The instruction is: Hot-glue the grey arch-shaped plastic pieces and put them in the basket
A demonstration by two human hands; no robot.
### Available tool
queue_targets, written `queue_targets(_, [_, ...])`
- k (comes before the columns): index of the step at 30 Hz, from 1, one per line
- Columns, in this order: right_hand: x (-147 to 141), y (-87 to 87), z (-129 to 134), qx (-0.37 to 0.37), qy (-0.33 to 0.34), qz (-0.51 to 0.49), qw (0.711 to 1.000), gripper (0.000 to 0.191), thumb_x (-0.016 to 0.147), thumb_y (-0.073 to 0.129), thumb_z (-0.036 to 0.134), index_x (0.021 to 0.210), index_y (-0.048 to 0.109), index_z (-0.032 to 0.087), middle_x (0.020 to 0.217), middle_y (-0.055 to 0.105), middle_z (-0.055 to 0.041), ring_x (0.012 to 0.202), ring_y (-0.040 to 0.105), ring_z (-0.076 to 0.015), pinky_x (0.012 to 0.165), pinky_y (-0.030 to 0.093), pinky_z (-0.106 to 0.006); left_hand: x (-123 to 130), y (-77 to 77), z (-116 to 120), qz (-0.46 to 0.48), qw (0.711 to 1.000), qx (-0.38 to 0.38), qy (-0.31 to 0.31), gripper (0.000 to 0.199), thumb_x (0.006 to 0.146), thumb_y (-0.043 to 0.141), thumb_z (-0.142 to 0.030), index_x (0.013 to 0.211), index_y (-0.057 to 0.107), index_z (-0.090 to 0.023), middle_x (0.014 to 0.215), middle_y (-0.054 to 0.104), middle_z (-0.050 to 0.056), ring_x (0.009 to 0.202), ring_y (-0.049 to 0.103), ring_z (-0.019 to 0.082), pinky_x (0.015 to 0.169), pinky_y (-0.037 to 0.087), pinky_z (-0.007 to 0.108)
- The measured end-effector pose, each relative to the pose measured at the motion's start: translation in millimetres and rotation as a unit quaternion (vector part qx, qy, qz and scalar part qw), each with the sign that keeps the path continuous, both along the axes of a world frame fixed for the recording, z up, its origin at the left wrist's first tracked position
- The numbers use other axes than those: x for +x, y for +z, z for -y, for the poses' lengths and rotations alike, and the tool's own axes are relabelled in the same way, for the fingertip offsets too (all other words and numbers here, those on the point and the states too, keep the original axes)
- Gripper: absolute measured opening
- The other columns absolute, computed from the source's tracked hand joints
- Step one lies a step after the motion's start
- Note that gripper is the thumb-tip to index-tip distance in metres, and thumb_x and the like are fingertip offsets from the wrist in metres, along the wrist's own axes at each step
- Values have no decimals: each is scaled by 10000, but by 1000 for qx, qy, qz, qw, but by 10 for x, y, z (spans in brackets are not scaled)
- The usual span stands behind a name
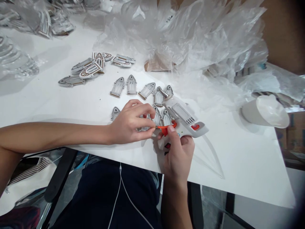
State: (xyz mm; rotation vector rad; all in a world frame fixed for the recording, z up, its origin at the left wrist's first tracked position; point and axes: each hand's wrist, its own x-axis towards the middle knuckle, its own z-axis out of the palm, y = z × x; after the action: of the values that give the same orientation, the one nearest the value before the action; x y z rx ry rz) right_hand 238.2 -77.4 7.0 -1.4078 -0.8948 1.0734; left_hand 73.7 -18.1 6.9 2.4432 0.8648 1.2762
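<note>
My right hand (179,152) is wrapped round the handle of a white glue gun (182,113), whose metal nozzle points up and to the left. Beside its orange trigger, my left hand (133,122) pinches the end of a thin orange strip (162,127); whether the strip belongs to the gun I cannot tell. Several small grey arched window-shaped pieces lie under and around the gun, including an arched piece (146,91) near the nozzle and another arched piece (131,85) farther left. My left hand partly hides some of them.
Patterned arched pieces (92,68) are heaped at the back left. Crumpled clear plastic bags (190,41) cover the back of the white table (238,152). A white cup (264,111) lies on its side at the right. Clear stacked plastic (16,58) stands at the far left.
</note>
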Motion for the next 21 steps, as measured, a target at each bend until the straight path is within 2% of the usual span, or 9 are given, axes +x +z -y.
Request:
queue_targets(5, [9,6,1,-8,-76,3,997,312,832,649,414,750,582,121,666,568,-11,597,531,-88,551,415,-208,-15,-4,7,-4,1000,-4,-3,107,858,617,-222,770,675,-206,913,639,-2,758,568,79,937,375,324])
queue_targets(12, [-5,35,-12,-2,-50,-2,999,279,838,640,410,857,583,138,666,568,4,589,519,-87,565,426,-213,-30,2,9,-7,1000,3,5,93,817,657,-289,777,659,-205,935,654,1,767,587,85,929,390,323])
queue_targets(21, [-6,63,-10,-8,-66,-17,998,290,819,662,411,831,605,127,625,559,2,552,513,-84,520,404,-193,-131,26,31,-31,999,6,-21,130,755,669,-305,838,636,-211,931,661,16,786,596,109,931,414,338])
